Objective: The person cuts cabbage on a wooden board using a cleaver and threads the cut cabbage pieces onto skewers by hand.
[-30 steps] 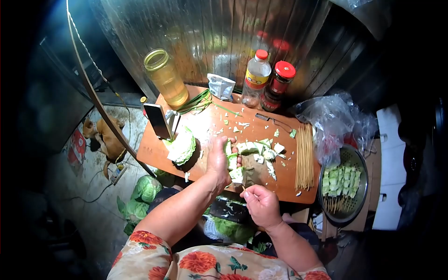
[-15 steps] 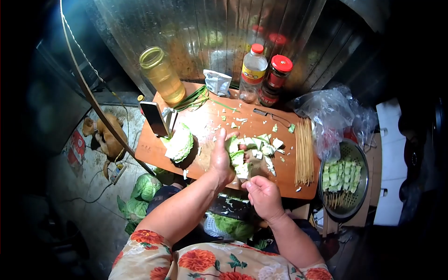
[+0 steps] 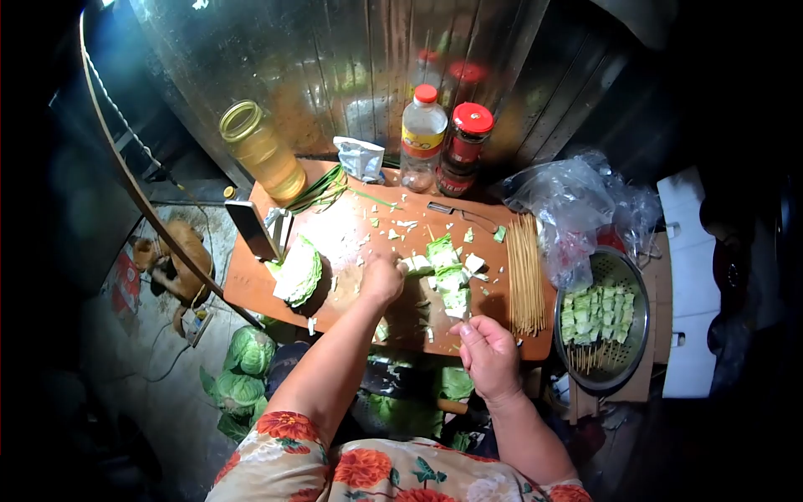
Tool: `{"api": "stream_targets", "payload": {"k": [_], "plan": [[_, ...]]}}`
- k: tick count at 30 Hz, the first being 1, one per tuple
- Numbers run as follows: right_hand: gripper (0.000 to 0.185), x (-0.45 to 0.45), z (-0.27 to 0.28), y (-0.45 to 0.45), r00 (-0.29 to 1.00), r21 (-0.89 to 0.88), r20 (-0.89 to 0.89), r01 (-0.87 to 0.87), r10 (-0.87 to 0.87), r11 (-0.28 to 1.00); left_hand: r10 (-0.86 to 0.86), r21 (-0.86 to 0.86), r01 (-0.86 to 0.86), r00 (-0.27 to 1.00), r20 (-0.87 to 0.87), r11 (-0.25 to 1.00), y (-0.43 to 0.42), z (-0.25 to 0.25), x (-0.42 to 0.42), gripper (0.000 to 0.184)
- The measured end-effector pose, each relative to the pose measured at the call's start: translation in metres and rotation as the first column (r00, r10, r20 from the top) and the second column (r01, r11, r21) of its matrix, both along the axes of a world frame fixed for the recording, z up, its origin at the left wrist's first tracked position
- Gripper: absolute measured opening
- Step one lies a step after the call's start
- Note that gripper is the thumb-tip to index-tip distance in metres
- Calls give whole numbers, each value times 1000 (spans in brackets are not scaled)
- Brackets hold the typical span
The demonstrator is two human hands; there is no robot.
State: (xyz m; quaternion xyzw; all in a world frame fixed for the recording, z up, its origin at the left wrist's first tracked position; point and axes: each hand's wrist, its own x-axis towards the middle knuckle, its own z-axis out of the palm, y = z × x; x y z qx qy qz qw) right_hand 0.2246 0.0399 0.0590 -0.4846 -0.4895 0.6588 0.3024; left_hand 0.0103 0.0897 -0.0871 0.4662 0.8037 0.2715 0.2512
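My right hand (image 3: 489, 356) pinches the lower end of a skewer, and cabbage pieces (image 3: 450, 276) are threaded along it above the board. Just left of them, my left hand (image 3: 382, 278) has its fingers drawn together on a pale cabbage piece (image 3: 416, 265); its fingertips are partly hidden. A cut cabbage half (image 3: 299, 272) rests farther left on the orange-brown board (image 3: 335, 224). Loose scraps and cut bits lie around both hands. To the right, a bundle of bare wooden skewers (image 3: 525, 280) lies along the board's edge.
A metal colander (image 3: 642, 335) at right holds loaded cabbage skewers (image 3: 597, 314). Along the back stand a jar of yellow liquid (image 3: 268, 159), a plastic bottle (image 3: 422, 134) and red-lidded jars (image 3: 468, 142). A phone (image 3: 251, 230) leans at left. A peeler (image 3: 460, 214) lies behind; whole cabbages (image 3: 247, 368) sit below.
My left hand has come away from the skewered cabbage and moved onto a loose piece at the left. My right hand still holds the skewer. The whole view has shifted slightly.
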Motion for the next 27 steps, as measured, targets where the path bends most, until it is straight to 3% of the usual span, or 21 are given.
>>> {"api": "stream_targets", "payload": {"k": [1, 3, 7, 11, 12, 13, 14, 15, 17, 21, 27], "plan": [[20, 2, 1, 0, 1000, -15, 10, -4, 5, 1000, -5, 8, 5, 1000, 0, 1000, 1, -1, 2, 33], [20, 5, 2, 1, 1000, -7, -10, 2, -2, 1000, 17, -131, -15, 1000, 12, 991, 2, 4, 4, 34], [19, 10, 3, 0, 1000, 0, 3, -4, 4, 1000, 4, -181, -1, 1000, 14, 984, 1, 19, 9, 38], [16, 9, 0, -3, 999, 0, -24, -23, 23, 1000, 22, -127, -19, 1000, 20, 992, -1, 9, 4, 30], [16, 9, -1, -5, 999, -4, -25, -29, 29, 1000, 91, -151, -64, 980, 177, 986, 0, 9, -5, 24], [16, 9, -2, -6, 999, -7, -26, -29, 28, 1000, 161, -182, -106, 932, 326, 978, 1, 8, -11, 19], [16, 8, -4, -7, 998, -23, -26, -64, 63, 998, 256, -135, -219, 788, 560, 966, 0, 8, -15, 12], [15, 8, -4, -9, 995, -39, -28, -100, 99, 994, 265, -175, -210, 550, 792, 962, 0, 10, -27, 18], [15, 4, -2, -11, 992, -83, -25, -127, 125, 988, 292, -177, -344, 317, 903, 922, -5, 55, -27, 18], [15, -7, -5, -13, 982, -63, -16, -190, 189, 980, 162, -109, -355, 124, 979, 928, -15, 69, -40, 29], [15, -16, -7, -15, 982, -102, -55, -185, 181, 977, 131, -78, -410, 101, 986, 909, -21, 72, -51, 30]]}}
